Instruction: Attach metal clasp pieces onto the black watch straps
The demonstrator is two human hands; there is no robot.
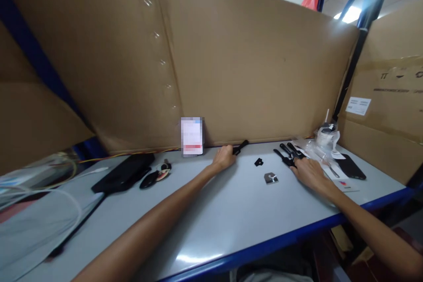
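Observation:
My left hand [224, 157] is closed around a slim black tool [243, 144] near the back edge of the table; its far end sticks out past the fingers. Further right, my right hand [309, 172] has its fingers curled down onto a group of black-handled tools [287, 152]. These lie side by side, and the fingers hide their near ends, so their exact kind does not show. Between my hands lie a small black flat piece [258, 162] and a grey notched plate [271, 179], neither touched.
A blurred lit screen [192, 136] leans against the cardboard wall [251, 75]. Keys [165, 165] and a black box [124, 172] with a cord lie left. At right are clear plastic packaging [315, 152], a lidded cup [327, 139] and a dark phone [353, 166].

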